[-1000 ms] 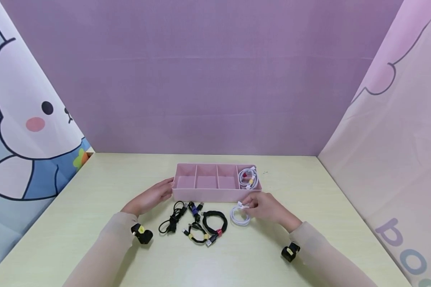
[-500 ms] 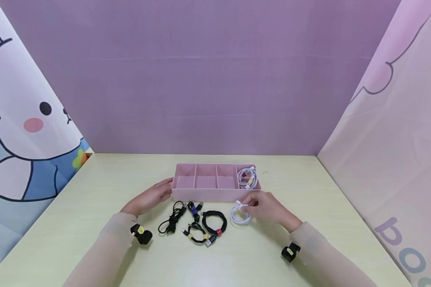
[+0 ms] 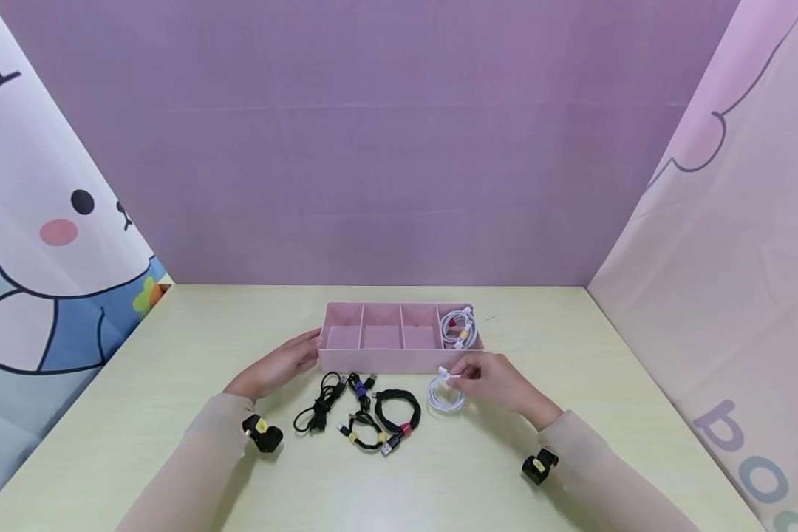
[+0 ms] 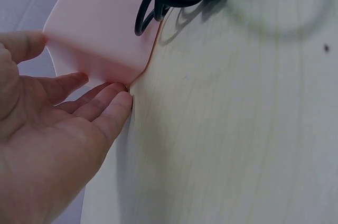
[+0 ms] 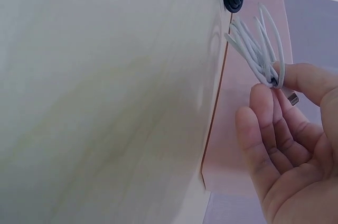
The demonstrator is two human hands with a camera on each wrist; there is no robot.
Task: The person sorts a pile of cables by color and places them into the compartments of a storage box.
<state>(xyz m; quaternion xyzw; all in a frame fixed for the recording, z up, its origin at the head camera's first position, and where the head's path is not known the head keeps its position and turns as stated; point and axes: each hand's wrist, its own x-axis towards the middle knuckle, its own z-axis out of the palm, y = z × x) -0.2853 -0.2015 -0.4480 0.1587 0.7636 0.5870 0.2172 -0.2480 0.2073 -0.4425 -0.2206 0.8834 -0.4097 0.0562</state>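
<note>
A pink box [image 3: 386, 361] with several compartments stands on the table. Its rightmost compartment holds coiled white cables [image 3: 465, 341] with red and yellow ties. My left hand [image 3: 281, 366] rests against the box's left end; in the left wrist view its fingers [image 4: 108, 109] lie fairly straight along that wall. In front of the right end, my right hand [image 3: 495, 383] pinches a coiled white cable [image 5: 259, 57] between thumb and fingertips. The right wrist view shows this coil in front of the box wall, a metal plug [image 5: 293, 99] poking out by the fingers.
Several coiled black cables lie before the box: a bundled one [image 3: 321, 410] at left, one with a blue tie [image 3: 360, 389], a small yellow-tied loop [image 3: 354, 438], and a larger red-tied one [image 3: 408, 428]. A purple backdrop [image 3: 386, 148] rises behind the table [image 3: 253, 502].
My right hand and the white cable coil have risen slightly, the coil now a little nearer the box front. My left hand has stayed at the box's left end.
</note>
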